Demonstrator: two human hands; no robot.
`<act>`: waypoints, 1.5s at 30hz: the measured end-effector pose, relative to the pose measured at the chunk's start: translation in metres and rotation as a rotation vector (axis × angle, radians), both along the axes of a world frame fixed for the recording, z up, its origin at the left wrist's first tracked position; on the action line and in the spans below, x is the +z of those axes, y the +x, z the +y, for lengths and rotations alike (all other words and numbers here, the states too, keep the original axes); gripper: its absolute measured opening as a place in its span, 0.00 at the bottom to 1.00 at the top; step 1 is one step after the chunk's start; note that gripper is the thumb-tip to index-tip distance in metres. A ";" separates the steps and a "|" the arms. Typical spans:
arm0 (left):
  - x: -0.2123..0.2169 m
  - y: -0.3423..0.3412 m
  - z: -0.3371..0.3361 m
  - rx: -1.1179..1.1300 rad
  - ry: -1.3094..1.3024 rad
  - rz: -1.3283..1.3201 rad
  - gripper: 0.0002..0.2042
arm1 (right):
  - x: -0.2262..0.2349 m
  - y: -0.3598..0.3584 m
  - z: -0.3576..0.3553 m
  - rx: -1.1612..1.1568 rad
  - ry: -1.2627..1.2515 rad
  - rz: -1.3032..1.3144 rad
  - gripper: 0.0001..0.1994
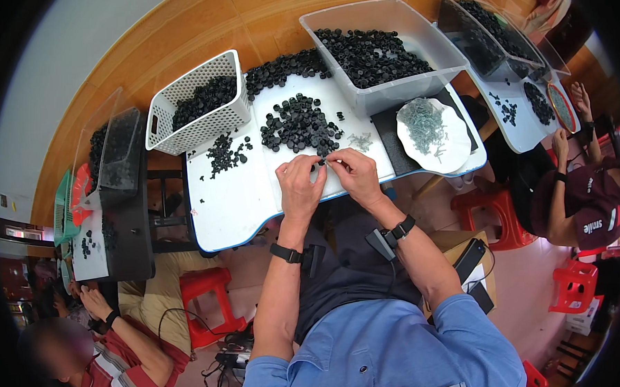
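Pinched a small black part [322, 162] between nearly closed fingertips of left hand [300, 187] and right hand [357, 176], above front edge of white desk [238, 200]. Included beyond: heaped round caps [296, 123], black. Included to right: white plate [460, 137] of clear-grey slivers [423, 126]. Included at rear: perforated basket [198, 133] and translucent bin [416, 92], both containing black pieces [373, 56].

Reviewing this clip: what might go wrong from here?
The black part at the fingertips of the left hand and right hand is tiny; it might slip and get lost in the loose pile just beyond.

The plate of clear pieces sits close to the table's near edge, so a bump could spill them.
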State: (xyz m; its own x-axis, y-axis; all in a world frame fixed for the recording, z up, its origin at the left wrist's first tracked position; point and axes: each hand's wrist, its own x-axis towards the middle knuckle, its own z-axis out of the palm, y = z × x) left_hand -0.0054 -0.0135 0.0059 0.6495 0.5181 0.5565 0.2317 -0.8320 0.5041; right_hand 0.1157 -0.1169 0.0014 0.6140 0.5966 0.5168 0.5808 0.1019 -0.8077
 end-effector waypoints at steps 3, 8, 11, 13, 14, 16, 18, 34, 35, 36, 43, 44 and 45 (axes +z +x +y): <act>-0.001 -0.001 0.002 -0.026 0.003 -0.045 0.11 | 0.002 -0.001 0.000 0.007 0.002 -0.007 0.06; -0.002 -0.001 0.001 -0.036 -0.012 -0.066 0.11 | 0.007 -0.003 -0.002 0.008 -0.041 -0.051 0.06; -0.002 -0.002 0.002 -0.059 -0.027 -0.070 0.11 | 0.006 -0.004 -0.001 0.003 -0.033 -0.065 0.06; -0.003 -0.002 0.002 -0.072 -0.037 -0.075 0.11 | 0.006 -0.004 -0.001 0.002 -0.030 -0.066 0.06; -0.003 -0.002 0.002 -0.076 -0.042 -0.073 0.10 | 0.006 -0.004 -0.001 0.005 -0.032 -0.069 0.06; -0.001 -0.002 0.002 -0.082 -0.049 -0.073 0.10 | 0.006 -0.003 -0.002 0.006 -0.036 -0.074 0.06; -0.001 -0.002 0.002 -0.086 -0.054 -0.074 0.09 | 0.003 -0.001 -0.002 0.021 -0.014 -0.084 0.06; -0.002 -0.005 0.006 -0.092 -0.093 -0.159 0.10 | 0.002 0.004 0.000 0.121 -0.100 0.185 0.04; -0.003 -0.006 0.005 -0.092 -0.096 -0.149 0.10 | 0.001 0.004 0.001 0.124 -0.116 0.206 0.05; -0.004 -0.006 0.005 -0.094 -0.099 -0.140 0.10 | 0.000 0.004 0.001 0.125 -0.132 0.226 0.05; 0.000 -0.007 0.003 -0.097 -0.183 -0.120 0.11 | -0.004 0.009 0.002 0.163 -0.101 0.242 0.05; 0.001 -0.007 0.002 -0.088 -0.198 -0.113 0.11 | -0.004 0.011 0.001 0.170 -0.102 0.330 0.05; 0.001 -0.007 0.001 -0.079 -0.214 -0.104 0.12 | -0.003 0.012 0.001 0.177 -0.104 0.421 0.06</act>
State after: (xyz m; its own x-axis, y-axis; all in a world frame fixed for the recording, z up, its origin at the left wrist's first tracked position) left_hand -0.0120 -0.0123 0.0069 0.6379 0.5813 0.5051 0.1080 -0.7169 0.6887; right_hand 0.1274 -0.1156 -0.0020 0.6414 0.7466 0.1766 0.1818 0.0757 -0.9804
